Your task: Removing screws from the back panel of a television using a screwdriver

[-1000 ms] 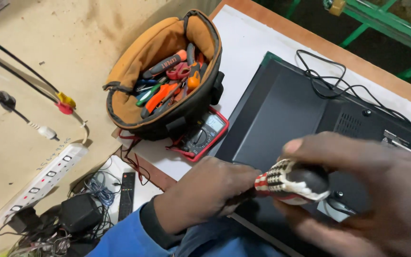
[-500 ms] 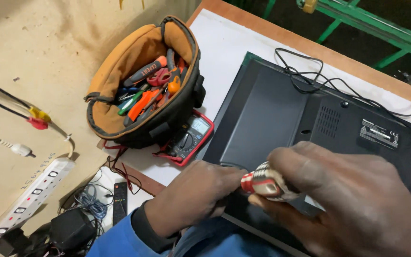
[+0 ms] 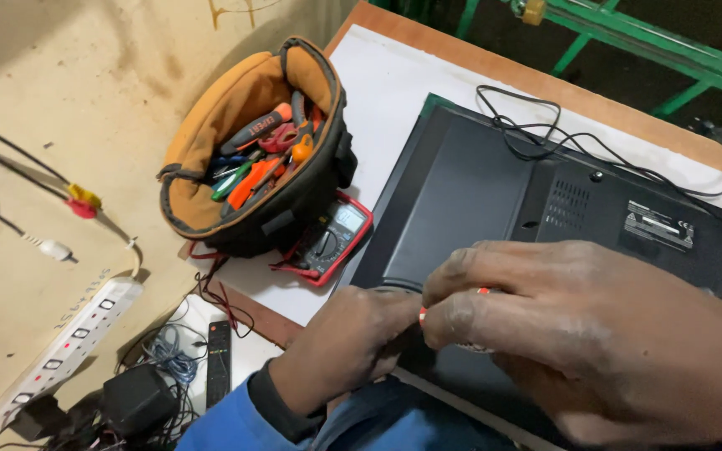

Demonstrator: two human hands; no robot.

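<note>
A black flat television (image 3: 470, 192) lies back-side up on a white sheet. My right hand (image 3: 595, 334) is closed over a screwdriver (image 3: 483, 291); only slivers of its red and white handle show between the fingers. My left hand (image 3: 344, 351), in a blue sleeve, is curled around the front of the tool at the television's near edge. The shaft and tip are hidden under both hands.
An open orange and black tool bag (image 3: 252, 150) full of screwdrivers and pliers stands at the left, a red multimeter (image 3: 332, 238) beside it. A black cable (image 3: 545, 134) lies on the television. Below the table are a white power strip (image 3: 68, 342), a remote (image 3: 219, 372) and adapters.
My right hand has rolled over the striped handle, which is now almost fully covered. Both hands have shifted slightly along the television's near edge, and the view has moved closer.
</note>
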